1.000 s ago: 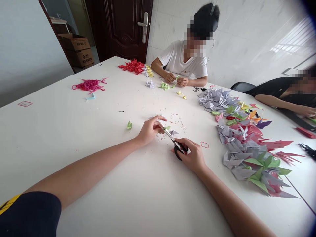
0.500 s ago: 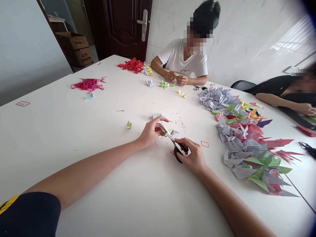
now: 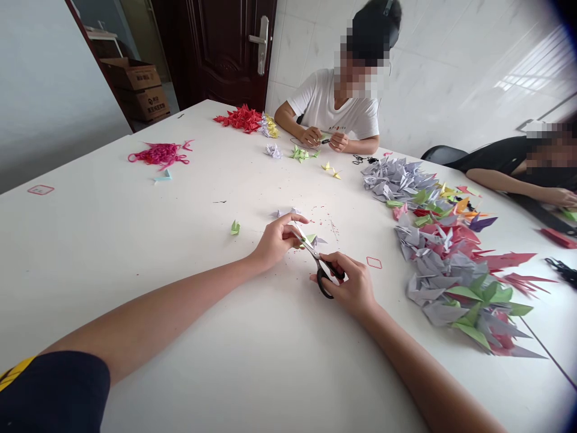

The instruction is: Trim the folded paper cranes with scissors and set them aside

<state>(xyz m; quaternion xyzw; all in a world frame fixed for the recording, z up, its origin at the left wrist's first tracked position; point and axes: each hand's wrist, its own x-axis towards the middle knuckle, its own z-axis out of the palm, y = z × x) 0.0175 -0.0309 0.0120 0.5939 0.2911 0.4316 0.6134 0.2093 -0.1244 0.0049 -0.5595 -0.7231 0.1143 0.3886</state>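
My right hand (image 3: 354, 282) grips scissors (image 3: 323, 282) by their black handles, the blades pointing up and left toward my other hand. My left hand (image 3: 277, 242) is closed in a pinch at the blade tips, index finger stretched above them. What the pinch holds is too small to make out. Behind the blades, close to those fingertips, shows a light green folded paper piece (image 3: 309, 240) with a greyish paper tip (image 3: 320, 241) beside it. Pale lilac paper pieces (image 3: 295, 211) lie just beyond my left hand. A small green folded paper (image 3: 235, 227) rests to its left.
Heaped folded paper cranes (image 3: 433, 240) cover the table's right side. Pink cord (image 3: 161, 154) lies far left, red paper pieces (image 3: 243, 119) at the back. A person in white (image 3: 336, 108) sits opposite; another in black (image 3: 505, 162) sits right.
The person opposite has moved their hands slightly apart, and a small dark thing now shows between them. My hands and the scissors have hardly moved.
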